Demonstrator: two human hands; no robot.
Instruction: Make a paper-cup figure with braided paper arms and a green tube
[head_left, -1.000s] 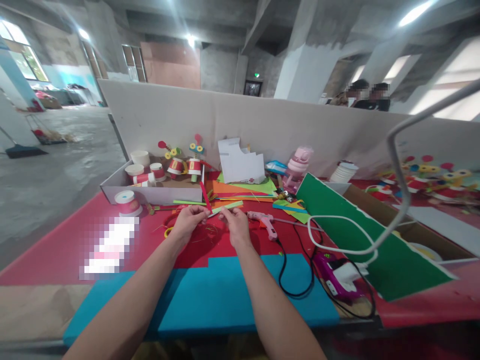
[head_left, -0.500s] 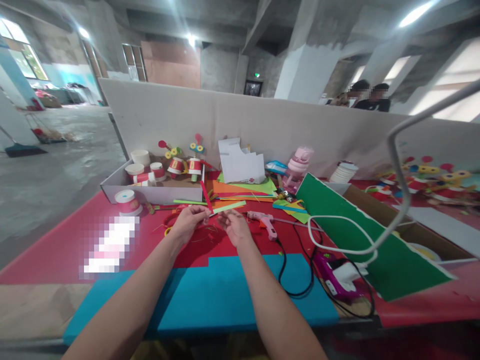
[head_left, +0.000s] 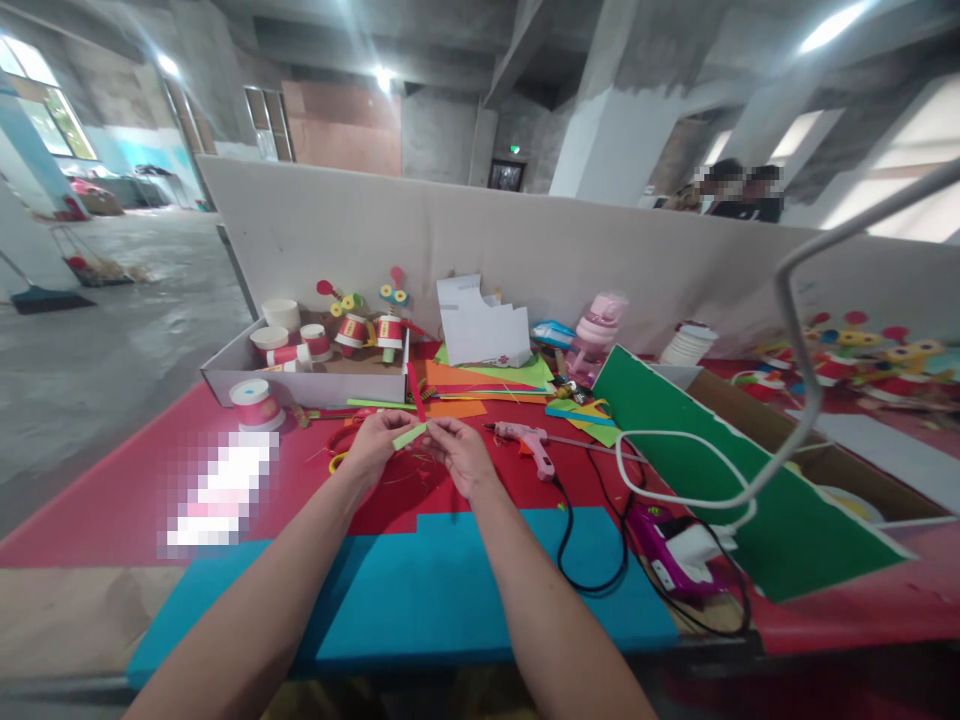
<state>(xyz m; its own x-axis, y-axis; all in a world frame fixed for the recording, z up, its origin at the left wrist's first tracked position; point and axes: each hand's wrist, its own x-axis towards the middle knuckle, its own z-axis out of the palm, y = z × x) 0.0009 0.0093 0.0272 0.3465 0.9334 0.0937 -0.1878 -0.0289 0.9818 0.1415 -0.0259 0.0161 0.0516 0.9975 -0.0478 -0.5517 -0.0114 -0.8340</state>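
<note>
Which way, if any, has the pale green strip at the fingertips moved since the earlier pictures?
Yes, the pale green strip has moved left and lower in view; earlier it overlapped the orange paper, now it lies clear.

Two bare arms are stretching forward here, the left forearm (head_left: 274,585) slanting in from lower left, the right forearm (head_left: 551,590) from lower right. Out front, the left hand (head_left: 379,442) is pinching, thumb and forefinger pointing inward. And the right hand (head_left: 459,452) is matching it, pinching too, fingers bending toward its partner! The fingertips are working close together, while the wrists (head_left: 482,488) are sitting farther apart.
</note>
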